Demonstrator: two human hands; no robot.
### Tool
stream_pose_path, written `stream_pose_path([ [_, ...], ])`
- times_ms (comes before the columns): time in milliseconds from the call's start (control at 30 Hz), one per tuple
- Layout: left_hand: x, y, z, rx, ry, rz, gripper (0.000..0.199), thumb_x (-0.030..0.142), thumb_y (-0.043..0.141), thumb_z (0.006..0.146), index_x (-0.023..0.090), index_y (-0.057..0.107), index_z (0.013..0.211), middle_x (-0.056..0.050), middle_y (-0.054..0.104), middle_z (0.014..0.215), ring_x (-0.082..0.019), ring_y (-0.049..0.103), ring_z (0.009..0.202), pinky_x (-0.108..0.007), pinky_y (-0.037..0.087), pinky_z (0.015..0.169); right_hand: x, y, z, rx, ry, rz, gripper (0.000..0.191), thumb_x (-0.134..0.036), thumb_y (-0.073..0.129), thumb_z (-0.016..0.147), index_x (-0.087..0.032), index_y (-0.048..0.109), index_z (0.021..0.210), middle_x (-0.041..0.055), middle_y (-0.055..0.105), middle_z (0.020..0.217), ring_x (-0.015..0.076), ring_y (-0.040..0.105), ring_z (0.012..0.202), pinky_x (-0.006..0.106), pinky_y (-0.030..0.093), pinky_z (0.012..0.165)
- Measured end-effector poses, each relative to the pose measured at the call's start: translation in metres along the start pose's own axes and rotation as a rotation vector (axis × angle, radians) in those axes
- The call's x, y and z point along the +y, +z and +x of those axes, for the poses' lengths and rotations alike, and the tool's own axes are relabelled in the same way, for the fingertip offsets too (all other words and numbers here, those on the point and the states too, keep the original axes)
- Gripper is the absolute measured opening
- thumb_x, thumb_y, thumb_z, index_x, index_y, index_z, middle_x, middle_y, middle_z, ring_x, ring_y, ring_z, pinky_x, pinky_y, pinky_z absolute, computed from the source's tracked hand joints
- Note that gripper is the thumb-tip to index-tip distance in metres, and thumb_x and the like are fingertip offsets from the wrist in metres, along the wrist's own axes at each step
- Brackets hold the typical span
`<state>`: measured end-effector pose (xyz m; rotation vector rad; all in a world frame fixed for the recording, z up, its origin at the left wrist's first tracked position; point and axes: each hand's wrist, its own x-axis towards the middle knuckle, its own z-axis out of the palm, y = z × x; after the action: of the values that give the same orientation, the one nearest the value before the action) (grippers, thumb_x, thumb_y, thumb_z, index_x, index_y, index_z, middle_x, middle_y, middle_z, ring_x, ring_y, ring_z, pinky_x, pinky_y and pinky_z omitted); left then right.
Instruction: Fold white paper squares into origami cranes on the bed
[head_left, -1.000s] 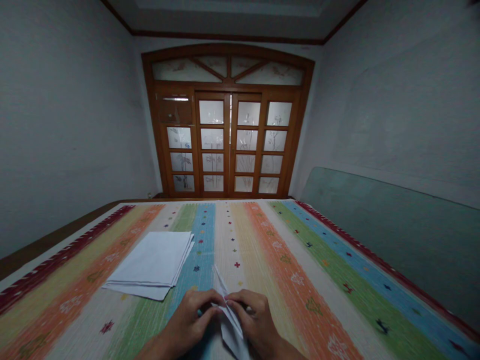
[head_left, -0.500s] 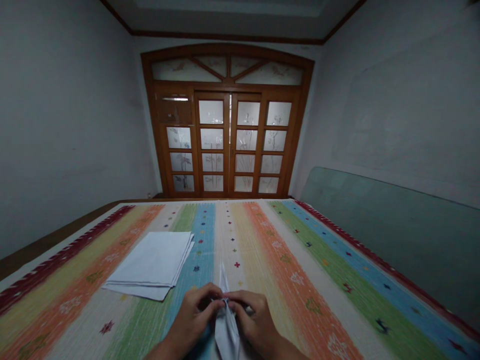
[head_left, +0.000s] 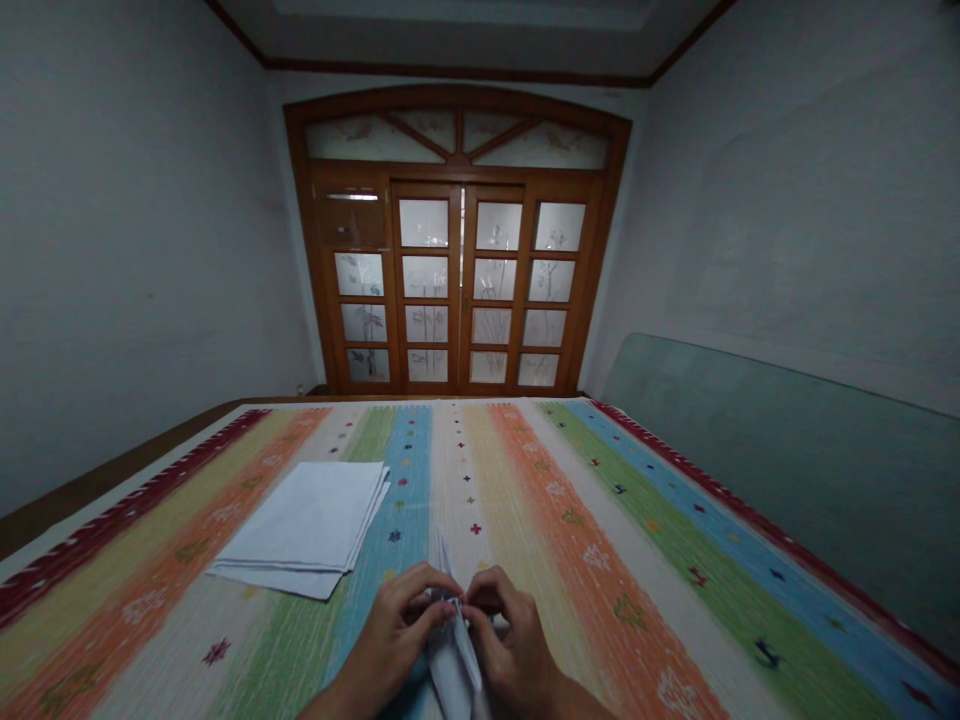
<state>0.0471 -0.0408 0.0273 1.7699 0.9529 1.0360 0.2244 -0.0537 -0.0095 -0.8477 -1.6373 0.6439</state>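
Observation:
A folded sheet of white paper (head_left: 452, 672) stands between my hands at the bottom middle, its narrow tip pointing away from me. My left hand (head_left: 401, 622) pinches its upper edge from the left, thumb and forefinger closed. From the right, my right hand (head_left: 511, 632) pinches the same spot, the fingertips of both hands almost meeting. The fingers cover the middle of the folds. Left of my hands lies a stack of square white sheets (head_left: 307, 515), flat on the cloth with its edges slightly fanned.
A striped, patterned tablecloth (head_left: 592, 600) covers the table under everything. At the right stands a pale green board or headrest (head_left: 750, 440) along the wall. Wooden doors with glass panes (head_left: 457, 290) are at the far end.
The folded paper's tip has shifted slightly left and its lower part has turned a little. My right fingers have risen and bent more; both hands still pinch the paper.

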Motion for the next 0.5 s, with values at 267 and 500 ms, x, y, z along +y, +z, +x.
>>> stream_pose_path([
  [267,-0.0079,-0.0008,0.0021,-0.027,0.039,-0.046,0.022,0.038,0.063,0.091,0.019,0.071,0.084,-0.004,0.064,0.086,-0.019,0.058,0.079,-0.024,0.045,0.07,0.0011,0.0004,0.0008,-0.033,0.055,-0.058,0.009,-0.017,0.056,0.086,-0.02,0.061,0.08,0.0004,0.067,0.069,0.0144,0.067,0.061,0.02,0.05,0.059],
  [500,-0.0083,-0.0004,0.0032,-0.014,-0.034,-0.13,0.036,0.053,0.063,0.09,0.019,0.062,0.081,0.001,0.056,0.077,-0.016,0.053,0.07,-0.022,0.042,0.063,-0.0034,-0.003,-0.0016,-0.093,0.004,-0.085,0.01,-0.018,0.056,0.089,-0.02,0.064,0.093,0.0047,0.071,0.082,0.0174,0.069,0.074,0.025,0.053,0.07],
])
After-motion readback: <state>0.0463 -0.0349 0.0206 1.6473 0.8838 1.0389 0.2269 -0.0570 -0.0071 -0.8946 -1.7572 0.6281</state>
